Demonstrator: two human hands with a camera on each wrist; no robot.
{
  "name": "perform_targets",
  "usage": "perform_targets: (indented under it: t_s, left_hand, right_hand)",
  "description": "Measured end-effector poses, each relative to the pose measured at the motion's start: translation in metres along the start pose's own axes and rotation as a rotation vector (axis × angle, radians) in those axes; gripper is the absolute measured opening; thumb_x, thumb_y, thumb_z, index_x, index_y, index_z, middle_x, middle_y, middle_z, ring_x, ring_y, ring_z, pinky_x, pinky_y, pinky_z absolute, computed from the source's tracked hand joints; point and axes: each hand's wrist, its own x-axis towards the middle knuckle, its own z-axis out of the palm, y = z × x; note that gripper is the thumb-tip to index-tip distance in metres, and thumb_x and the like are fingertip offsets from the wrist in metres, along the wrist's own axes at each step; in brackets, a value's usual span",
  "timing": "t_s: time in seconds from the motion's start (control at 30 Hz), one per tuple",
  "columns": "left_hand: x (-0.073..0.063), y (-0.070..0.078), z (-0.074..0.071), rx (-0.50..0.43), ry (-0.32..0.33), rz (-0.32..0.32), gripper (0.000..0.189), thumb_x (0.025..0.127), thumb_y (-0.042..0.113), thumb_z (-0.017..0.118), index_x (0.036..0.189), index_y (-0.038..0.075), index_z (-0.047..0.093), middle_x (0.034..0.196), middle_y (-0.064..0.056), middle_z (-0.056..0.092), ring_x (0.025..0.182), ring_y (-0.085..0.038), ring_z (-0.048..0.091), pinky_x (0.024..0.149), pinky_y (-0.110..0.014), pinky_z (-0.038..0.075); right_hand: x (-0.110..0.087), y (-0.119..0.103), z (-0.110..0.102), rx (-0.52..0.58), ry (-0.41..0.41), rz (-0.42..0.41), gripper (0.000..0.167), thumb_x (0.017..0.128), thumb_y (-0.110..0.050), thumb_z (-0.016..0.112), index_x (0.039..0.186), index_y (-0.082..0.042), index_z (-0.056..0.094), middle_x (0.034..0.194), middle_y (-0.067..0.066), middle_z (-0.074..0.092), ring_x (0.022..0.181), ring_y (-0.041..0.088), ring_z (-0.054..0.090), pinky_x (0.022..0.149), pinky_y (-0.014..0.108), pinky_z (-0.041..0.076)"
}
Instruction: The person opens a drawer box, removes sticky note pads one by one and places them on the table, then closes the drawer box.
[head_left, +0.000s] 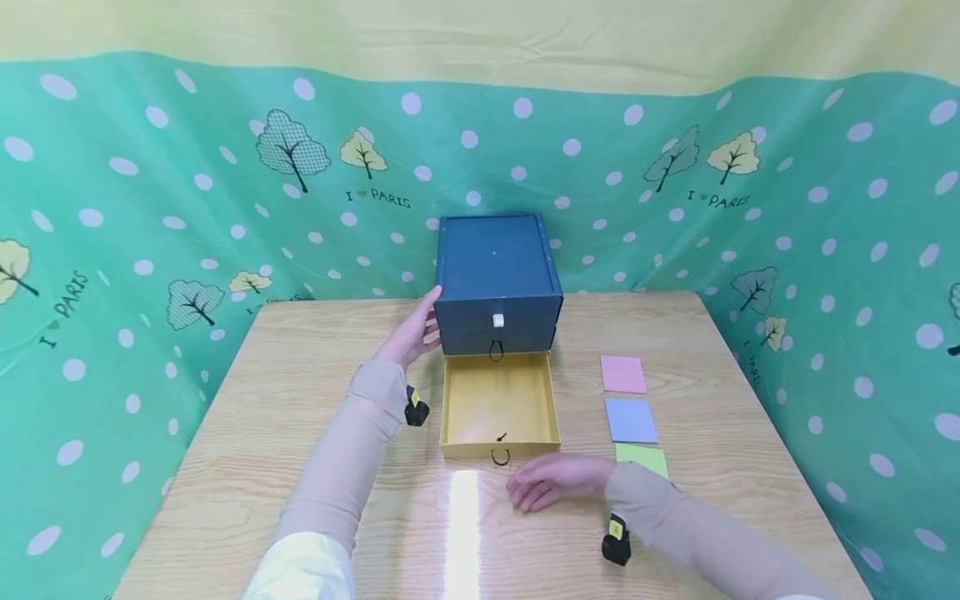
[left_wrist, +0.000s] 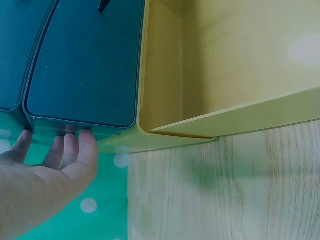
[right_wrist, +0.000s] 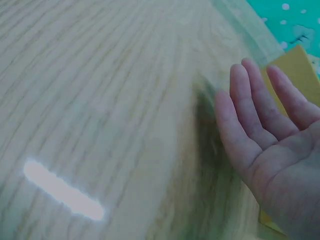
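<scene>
A blue drawer box (head_left: 495,258) stands at the back of the table, and its yellow bottom drawer (head_left: 555,408) is pulled out toward me. My left hand (head_left: 411,335) rests with its fingers against the box's left side; in the left wrist view its fingertips (left_wrist: 86,142) touch the blue side wall. Just in front of the drawer's right front corner is my right hand (head_left: 558,481), fingers loosely bent and holding nothing. The right wrist view shows that palm bare, beside the yellow drawer front (right_wrist: 300,70). A dark loop pull (head_left: 500,457) hangs on the drawer front.
To the right lie a pink square (head_left: 623,374), a blue square (head_left: 631,420) and a green square (head_left: 643,457) in a column, the green one partly behind my right wrist. A green dotted curtain (head_left: 337,233) surrounds the wooden table (head_left: 300,367).
</scene>
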Motion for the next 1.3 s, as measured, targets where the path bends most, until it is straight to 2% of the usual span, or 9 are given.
perform_targets:
  t_s: [0.23, 0.4, 0.6, 0.87, 1.03, 1.3]
  left_hand:
    - [0.0, 0.0, 0.002, 0.001, 0.008, 0.001, 0.082, 0.091, 0.058, 0.045, 0.153, 0.02, 0.007, 0.157, -0.015, 0.01, 0.143, -0.032, 0.016, 0.115, -0.046, 0.022]
    - [0.001, 0.0, 0.001, -0.016, 0.008, 0.007, 0.081, 0.091, 0.058, 0.045, 0.153, 0.02, 0.008, 0.157, -0.015, 0.011, 0.142, -0.032, 0.017, 0.114, -0.047, 0.022]
    - [0.0, 0.0, 0.001, -0.007, 0.008, -0.002, 0.082, 0.091, 0.058, 0.044, 0.153, 0.02, 0.007, 0.157, -0.015, 0.009, 0.143, -0.032, 0.016, 0.115, -0.046, 0.021]
    - [-0.001, 0.001, 0.002, 0.015, 0.019, -0.015, 0.084, 0.09, 0.06, 0.045, 0.153, 0.02, 0.006, 0.158, -0.014, 0.009, 0.144, -0.031, 0.015, 0.115, -0.046, 0.022]
    - [0.0, 0.001, 0.001, 0.016, 0.014, -0.012, 0.084, 0.09, 0.06, 0.045, 0.153, 0.021, 0.006, 0.157, -0.014, 0.01, 0.144, -0.031, 0.016, 0.115, -0.046, 0.022]
    - [0.0, 0.001, 0.001, 0.01, 0.013, -0.007, 0.084, 0.09, 0.06, 0.045, 0.153, 0.021, 0.008, 0.157, -0.014, 0.011, 0.143, -0.031, 0.018, 0.114, -0.046, 0.023]
  right_hand:
    - [0.019, 0.002, 0.008, 0.104, 0.013, 0.031, 0.046, 0.102, -0.021, 0.038, 0.133, 0.014, 0.039, 0.116, 0.019, 0.061, 0.095, 0.014, 0.062, 0.098, 0.038, 0.047]
    - [0.029, 0.005, 0.005, 0.199, -0.016, 0.028, 0.05, 0.103, -0.023, 0.034, 0.137, 0.013, 0.033, 0.107, 0.004, 0.062, 0.096, 0.012, 0.061, 0.099, 0.036, 0.046]
    - [0.037, 0.009, 0.005, 0.302, -0.004, 0.011, 0.054, 0.102, -0.029, 0.037, 0.138, 0.01, 0.032, 0.103, 0.002, 0.062, 0.097, 0.014, 0.061, 0.101, 0.039, 0.044]
    - [0.042, 0.012, 0.005, 0.312, 0.05, 0.007, 0.043, 0.103, -0.022, 0.034, 0.134, 0.007, 0.04, 0.1, 0.0, 0.063, 0.095, 0.014, 0.062, 0.099, 0.038, 0.047]
    - [0.042, 0.012, 0.005, 0.32, 0.071, 0.019, 0.038, 0.102, -0.019, 0.037, 0.13, 0.005, 0.044, 0.1, -0.001, 0.063, 0.094, 0.013, 0.062, 0.098, 0.037, 0.047]
    - [0.041, 0.012, 0.005, 0.332, 0.078, 0.021, 0.037, 0.101, -0.016, 0.039, 0.13, 0.006, 0.044, 0.099, -0.001, 0.064, 0.094, 0.013, 0.061, 0.096, 0.035, 0.048]
